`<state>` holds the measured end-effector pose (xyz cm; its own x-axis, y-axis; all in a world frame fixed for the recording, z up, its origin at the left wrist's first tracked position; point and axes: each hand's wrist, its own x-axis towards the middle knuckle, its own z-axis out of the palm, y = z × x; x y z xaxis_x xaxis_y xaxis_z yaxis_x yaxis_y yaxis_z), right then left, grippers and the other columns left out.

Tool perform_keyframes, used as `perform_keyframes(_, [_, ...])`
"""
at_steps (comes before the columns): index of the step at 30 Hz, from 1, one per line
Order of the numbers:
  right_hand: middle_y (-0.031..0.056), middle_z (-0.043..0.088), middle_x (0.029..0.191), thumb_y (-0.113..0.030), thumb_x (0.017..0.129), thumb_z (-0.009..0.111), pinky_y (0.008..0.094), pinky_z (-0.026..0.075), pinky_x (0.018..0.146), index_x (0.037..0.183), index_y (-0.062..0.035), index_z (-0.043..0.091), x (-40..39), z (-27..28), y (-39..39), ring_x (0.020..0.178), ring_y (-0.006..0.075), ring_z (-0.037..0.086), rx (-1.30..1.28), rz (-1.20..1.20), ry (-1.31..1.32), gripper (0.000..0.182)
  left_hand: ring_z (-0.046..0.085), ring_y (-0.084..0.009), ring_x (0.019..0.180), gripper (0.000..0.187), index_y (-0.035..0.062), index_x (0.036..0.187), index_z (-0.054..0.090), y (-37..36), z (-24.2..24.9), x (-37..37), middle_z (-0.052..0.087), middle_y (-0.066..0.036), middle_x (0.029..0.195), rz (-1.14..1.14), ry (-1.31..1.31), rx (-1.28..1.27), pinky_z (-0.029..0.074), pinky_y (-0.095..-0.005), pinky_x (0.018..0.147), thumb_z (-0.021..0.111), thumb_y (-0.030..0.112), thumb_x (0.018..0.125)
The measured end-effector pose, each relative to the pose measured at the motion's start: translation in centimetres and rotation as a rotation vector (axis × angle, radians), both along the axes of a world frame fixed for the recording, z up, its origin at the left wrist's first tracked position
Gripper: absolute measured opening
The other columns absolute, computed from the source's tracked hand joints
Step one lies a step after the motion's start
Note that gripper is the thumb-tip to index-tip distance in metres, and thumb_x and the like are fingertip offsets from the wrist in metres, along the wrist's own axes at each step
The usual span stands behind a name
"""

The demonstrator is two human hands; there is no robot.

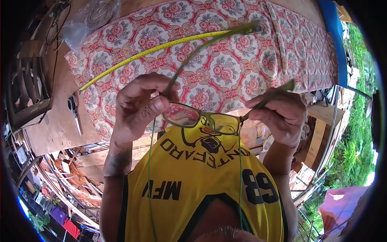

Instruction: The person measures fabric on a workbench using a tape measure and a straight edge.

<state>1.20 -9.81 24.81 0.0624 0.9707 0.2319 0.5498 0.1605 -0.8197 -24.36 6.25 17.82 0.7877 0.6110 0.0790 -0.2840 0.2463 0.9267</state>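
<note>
A pair of eyeglasses with thin rims and greenish temples is held up in front of my chest, over the near edge of the floral fabric. My left hand pinches the left temple near its hinge between thumb and fingers. On the other side, my right hand has its fingers closed around the right temple. Both temples are unfolded and point away from me. A thin green cord hangs down at each side of the glasses. Beyond them, a yellow tape measure lies extended across the fabric.
Scissors lie on the wooden table left of the fabric. A clear plastic bag sits at the far left. Dark slatted object stands at the left edge. Wood pieces are at lower right, with greenery outside.
</note>
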Motion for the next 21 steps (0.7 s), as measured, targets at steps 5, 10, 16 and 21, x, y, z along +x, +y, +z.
perform_keyframes(5, [0.0064, 0.074, 0.08, -0.023, 0.079, 0.078, 0.026, 0.048, 0.052, 0.084, -0.0056, 0.074, -1.4, 0.4, 0.0, 0.059, 0.0154, 0.065, 0.279, -0.308, -0.115, 0.019, 0.055, -0.0234, 0.078, 0.026, 0.0042, 0.094, 0.061, 0.3, -2.2, 0.3, 0.063, -0.007, 0.092, 0.217, -0.265, 0.283, 0.046, -0.0351, 0.07, 0.069, 0.029, 0.092])
perform_keyframes(10, [0.0113, 0.061, 0.072, -0.038, 0.08, 0.069, 0.0343, 0.046, 0.058, 0.094, -0.003, 0.066, 0.4, 2.8, -1.1, 0.064, 0.0252, 0.058, 0.441, -0.038, -0.182, 0.038, 0.045, -0.021, 0.084, 0.027, 0.0231, 0.08, 0.051, -1.0, 2.2, 0.1, 0.05, 0.003, 0.088, 0.323, -0.31, 0.379, 0.039, -0.0398, 0.074, 0.067, 0.043, 0.09])
perform_keyframes(16, [0.0014, 0.053, 0.075, -0.034, 0.084, 0.066, 0.0266, 0.039, 0.065, 0.09, -0.0148, 0.063, 0.6, 6.6, -3.1, 0.076, 0.0196, 0.056, 0.483, -0.08, 0.291, 0.02, 0.05, -0.0203, 0.084, 0.02, 0.019, 0.084, 0.055, 0.2, 6.7, -1.8, 0.054, 0.001, 0.09, 0.367, -0.636, 0.581, 0.042, -0.0382, 0.074, 0.065, 0.036, 0.09])
perform_keyframes(21, [0.0014, 0.056, 0.076, -0.025, 0.085, 0.067, 0.0256, 0.04, 0.063, 0.094, -0.0118, 0.065, 1.5, 3.3, -0.2, 0.072, 0.0163, 0.054, 0.46, -0.117, 0.067, 0.016, 0.053, -0.0197, 0.085, 0.016, 0.0155, 0.088, 0.058, 1.3, 7.0, 0.2, 0.057, -0.001, 0.092, 0.364, -0.606, 0.587, 0.045, -0.0368, 0.074, 0.064, 0.03, 0.09])
